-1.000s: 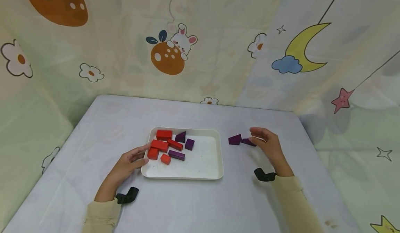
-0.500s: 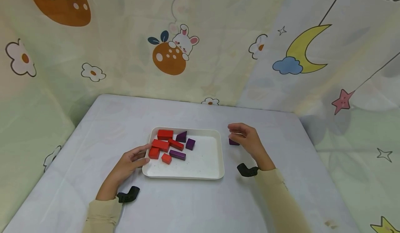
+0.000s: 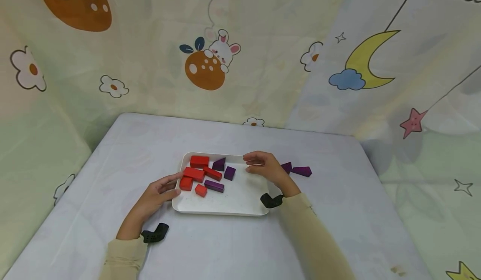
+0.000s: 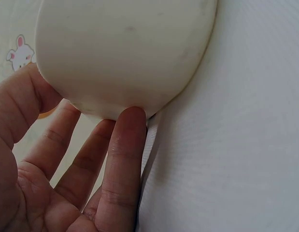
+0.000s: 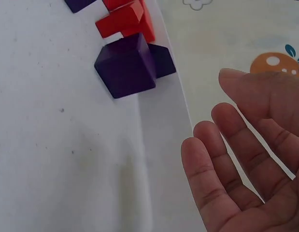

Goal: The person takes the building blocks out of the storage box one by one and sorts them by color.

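Observation:
A white shallow tray (image 3: 240, 200) lies on the table with several red blocks (image 3: 194, 174) and purple blocks (image 3: 230, 172) in its left half. My left hand (image 3: 152, 198) holds the tray's left end. In the left wrist view, the thumb (image 4: 31, 94) goes over the rim and a fingertip (image 4: 132, 121) touches the outer wall. My right hand (image 3: 264, 167) hovers above the tray's right side, fingers loosely bent, holding nothing. In the right wrist view its fingers (image 5: 195, 154) are apart from the purple cube (image 5: 125, 65).
Two more purple blocks, a near one (image 3: 287, 167) partly behind the right hand and a flat one (image 3: 302, 171), lie on the table right of the tray. A printed cloth backdrop (image 3: 270, 63) stands behind the white-covered table (image 3: 225, 246).
My right hand has moved left from beside the loose purple blocks to above the tray, uncovering the flat one. The left hand stays at the tray's end.

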The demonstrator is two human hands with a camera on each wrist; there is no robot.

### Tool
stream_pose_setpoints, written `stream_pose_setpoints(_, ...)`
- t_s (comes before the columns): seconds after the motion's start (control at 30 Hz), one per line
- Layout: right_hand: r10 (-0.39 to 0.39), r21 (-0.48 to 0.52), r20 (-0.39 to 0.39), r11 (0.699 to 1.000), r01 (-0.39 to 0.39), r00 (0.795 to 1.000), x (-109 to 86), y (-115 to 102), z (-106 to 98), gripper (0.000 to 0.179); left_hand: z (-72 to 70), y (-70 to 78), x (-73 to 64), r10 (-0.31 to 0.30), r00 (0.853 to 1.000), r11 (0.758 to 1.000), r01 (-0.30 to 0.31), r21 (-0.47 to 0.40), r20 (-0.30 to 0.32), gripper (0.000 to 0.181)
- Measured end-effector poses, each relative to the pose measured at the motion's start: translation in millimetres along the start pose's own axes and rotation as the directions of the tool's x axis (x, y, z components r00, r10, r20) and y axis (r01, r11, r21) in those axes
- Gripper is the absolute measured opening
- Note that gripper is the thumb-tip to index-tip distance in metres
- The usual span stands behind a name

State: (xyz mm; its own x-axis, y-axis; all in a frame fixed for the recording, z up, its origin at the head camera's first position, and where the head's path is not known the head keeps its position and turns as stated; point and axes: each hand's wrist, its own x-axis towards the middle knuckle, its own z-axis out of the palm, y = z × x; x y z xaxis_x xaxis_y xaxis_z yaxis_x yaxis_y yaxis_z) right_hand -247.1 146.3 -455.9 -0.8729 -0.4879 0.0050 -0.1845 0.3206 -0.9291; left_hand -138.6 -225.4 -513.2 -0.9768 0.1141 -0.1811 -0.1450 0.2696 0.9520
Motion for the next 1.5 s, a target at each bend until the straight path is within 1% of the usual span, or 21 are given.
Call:
stream_pose_setpoints(0.1,0.016,-0.001,0.042,1.000,-0.016,0.999,5.7,1,7,0.038,0.4,-0.2,1.2,0.007,1.000,1.000,-0.007,-0.003,0.004,0.064)
stream_pose_setpoints(0.2,0.056,0.002,0.082,0.998,-0.056,0.995,10.3,2,14,0.041,0.8,-0.1,1.5,0.014,1.000,1.000,-0.014,-0.004,0.008,0.064)
stream_pose_setpoints(0.33,0.092,-0.011,0.106,0.996,-0.091,0.990,15.5,4,22,0.042,1.3,0.6,1.0,0.016,1.000,1.000,-0.016,-0.010,0.010,0.064)
stream_pose_setpoints(0.43,0.098,-0.047,0.107,0.994,-0.094,0.989,18.4,6,27,0.043,2.3,0.8,1.4,0.011,1.000,1.000,-0.010,-0.013,0.011,0.063)
stream_pose_setpoints(0.63,0.111,-0.147,0.074,0.984,-0.099,0.991,21.0,6,35,0.043,4.0,1.8,2.9,-0.017,1.000,1.000,0.017,-0.017,0.005,0.063)
stream_pose_setpoints(0.8,0.120,-0.163,0.055,0.981,-0.109,0.991,20.1,5,37,0.039,5.0,2.3,2.3,-0.016,1.000,1.000,0.017,-0.010,0.007,0.063)
stream_pose_setpoints(0.97,0.117,-0.140,0.048,0.984,-0.109,0.992,15.0,4,32,0.039,4.0,2.7,1.7,-0.009,1.000,1.000,0.009,-0.006,0.009,0.064)
stream_pose_setpoints(1.07,0.117,-0.088,0.049,0.990,-0.112,0.992,10.0,1,27,0.039,3.8,2.2,1.7,-0.008,1.000,1.000,0.008,-0.007,0.008,0.064)
stream_pose_setpoints(1.17,0.082,-0.031,0.056,0.996,-0.080,0.995,4.2,0,20,0.038,3.7,2.2,1.4,-0.004,1.000,1.000,0.004,-0.004,0.008,0.064)
stream_pose_setpoints(1.3,0.015,0.016,0.052,1.000,-0.016,0.999,-4.2,-2,10,0.039,3.0,2.5,0.4,-0.023,1.000,1.000,0.023,0.002,0.000,0.064)
stream_pose_setpoints(1.4,0.006,0.045,0.026,0.999,-0.007,1.000,-10.7,-5,5,0.041,2.4,2.6,-0.3,-0.038,0.999,0.999,0.038,0.001,-0.005,0.064)
stream_pose_setpoints(1.5,0.003,0.085,-0.004,0.996,-0.003,1.000,-17.3,-7,-2,0.041,1.8,1.7,-0.4,-0.034,0.999,0.999,0.034,0.002,-0.006,0.064)
